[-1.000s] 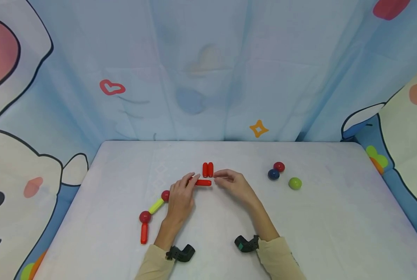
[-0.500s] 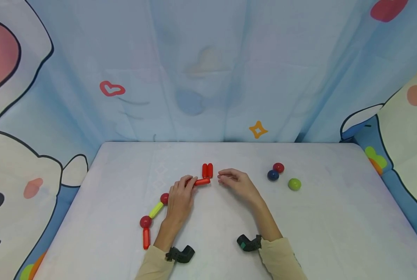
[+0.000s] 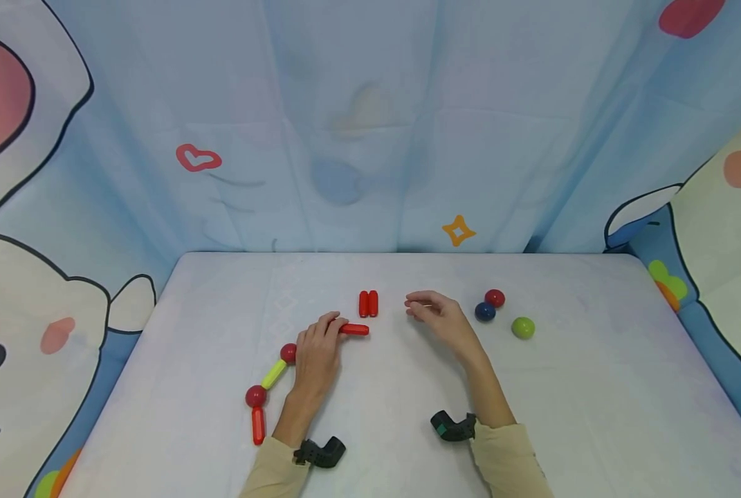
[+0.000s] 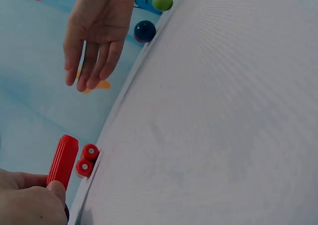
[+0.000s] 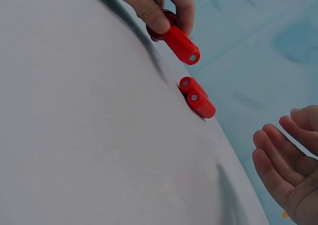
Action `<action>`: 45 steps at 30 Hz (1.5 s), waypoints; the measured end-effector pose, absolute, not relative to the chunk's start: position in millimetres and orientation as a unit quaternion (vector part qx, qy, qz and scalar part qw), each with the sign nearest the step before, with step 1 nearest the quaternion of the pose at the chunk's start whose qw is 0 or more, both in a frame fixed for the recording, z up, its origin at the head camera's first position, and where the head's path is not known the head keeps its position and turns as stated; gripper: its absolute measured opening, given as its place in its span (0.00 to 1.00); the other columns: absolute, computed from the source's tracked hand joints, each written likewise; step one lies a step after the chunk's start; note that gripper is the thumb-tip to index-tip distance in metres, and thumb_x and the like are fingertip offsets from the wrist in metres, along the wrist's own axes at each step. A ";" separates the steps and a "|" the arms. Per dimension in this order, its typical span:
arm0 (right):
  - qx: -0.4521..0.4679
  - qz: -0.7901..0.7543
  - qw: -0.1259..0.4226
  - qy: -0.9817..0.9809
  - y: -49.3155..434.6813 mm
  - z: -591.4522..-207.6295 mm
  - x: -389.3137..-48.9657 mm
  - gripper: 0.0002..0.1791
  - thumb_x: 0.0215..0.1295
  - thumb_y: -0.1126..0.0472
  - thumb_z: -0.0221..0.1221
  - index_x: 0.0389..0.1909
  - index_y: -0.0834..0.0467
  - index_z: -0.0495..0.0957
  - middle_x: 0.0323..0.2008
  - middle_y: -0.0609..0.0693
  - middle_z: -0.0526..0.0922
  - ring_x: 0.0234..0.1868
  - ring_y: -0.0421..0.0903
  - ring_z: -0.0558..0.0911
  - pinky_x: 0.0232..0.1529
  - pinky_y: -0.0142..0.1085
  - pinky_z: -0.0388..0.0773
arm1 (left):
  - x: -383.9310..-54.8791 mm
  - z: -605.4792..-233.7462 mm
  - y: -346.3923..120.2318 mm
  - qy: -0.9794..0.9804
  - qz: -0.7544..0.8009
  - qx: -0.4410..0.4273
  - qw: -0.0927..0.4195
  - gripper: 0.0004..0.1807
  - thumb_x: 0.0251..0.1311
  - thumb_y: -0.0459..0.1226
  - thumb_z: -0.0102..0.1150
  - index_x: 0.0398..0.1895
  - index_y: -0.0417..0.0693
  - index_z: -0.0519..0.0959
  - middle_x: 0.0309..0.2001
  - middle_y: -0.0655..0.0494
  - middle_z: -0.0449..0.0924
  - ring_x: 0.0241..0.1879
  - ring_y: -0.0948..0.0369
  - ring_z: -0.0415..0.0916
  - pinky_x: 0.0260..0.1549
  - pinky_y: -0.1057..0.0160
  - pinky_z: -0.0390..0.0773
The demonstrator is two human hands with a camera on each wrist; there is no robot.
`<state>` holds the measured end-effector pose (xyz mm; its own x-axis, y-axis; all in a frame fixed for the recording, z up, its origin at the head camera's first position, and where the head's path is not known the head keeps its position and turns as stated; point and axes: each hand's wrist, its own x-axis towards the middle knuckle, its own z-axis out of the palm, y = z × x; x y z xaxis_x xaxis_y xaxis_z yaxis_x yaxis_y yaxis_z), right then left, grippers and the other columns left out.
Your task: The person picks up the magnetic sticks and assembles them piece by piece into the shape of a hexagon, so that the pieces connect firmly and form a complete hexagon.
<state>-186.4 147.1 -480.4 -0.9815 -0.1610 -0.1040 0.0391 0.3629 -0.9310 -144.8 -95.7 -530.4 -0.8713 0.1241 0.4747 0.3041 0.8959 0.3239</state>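
Note:
My left hand (image 3: pixel 317 354) pinches a ridged red magnetic rod (image 3: pixel 355 330) between thumb and fingers. Against the rod's held end sits a dark red ball (image 5: pixel 171 17), partly covered by the fingers. To the left of that hand runs a chain on the table: a red ball (image 3: pixel 288 353), a yellow-green rod (image 3: pixel 274 374), another red ball (image 3: pixel 256 395) and a red rod (image 3: pixel 258 425). Two more red rods (image 3: pixel 368 303) lie side by side just beyond the held one. My right hand (image 3: pixel 440 318) hovers to their right, holding nothing, its fingers loosely bent.
On the right of the white-covered table (image 3: pixel 582 387) lie a red ball (image 3: pixel 495 298), a dark blue ball (image 3: pixel 485 312) touching it, and a green ball (image 3: pixel 523 328). A blue patterned curtain (image 3: pixel 358 173) hangs behind the table's far edge.
My right hand has drawn away to the right. The red rod in my left hand tilted up, then levelled, ending slightly nearer and left. The chain on the left has shifted slightly nearer.

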 end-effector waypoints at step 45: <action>0.066 -0.444 -0.104 0.887 181.0 -472.4 -189.3 0.17 0.71 0.59 0.53 0.55 0.61 0.77 0.53 0.59 0.79 0.53 0.55 0.77 0.56 0.47 0.77 | -144.9 -527.1 -96.4 -0.972 -0.177 -0.052 0.143 0.19 0.62 0.40 0.62 0.56 0.56 0.76 0.60 0.51 0.73 0.59 0.52 0.70 0.53 0.51 0.74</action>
<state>-189.3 181.0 -472.4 -0.9695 0.2098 0.1266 0.0243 0.5966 -0.8022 -144.9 -96.4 -527.1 -0.9534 0.0512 0.2974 0.1526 0.9320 0.3287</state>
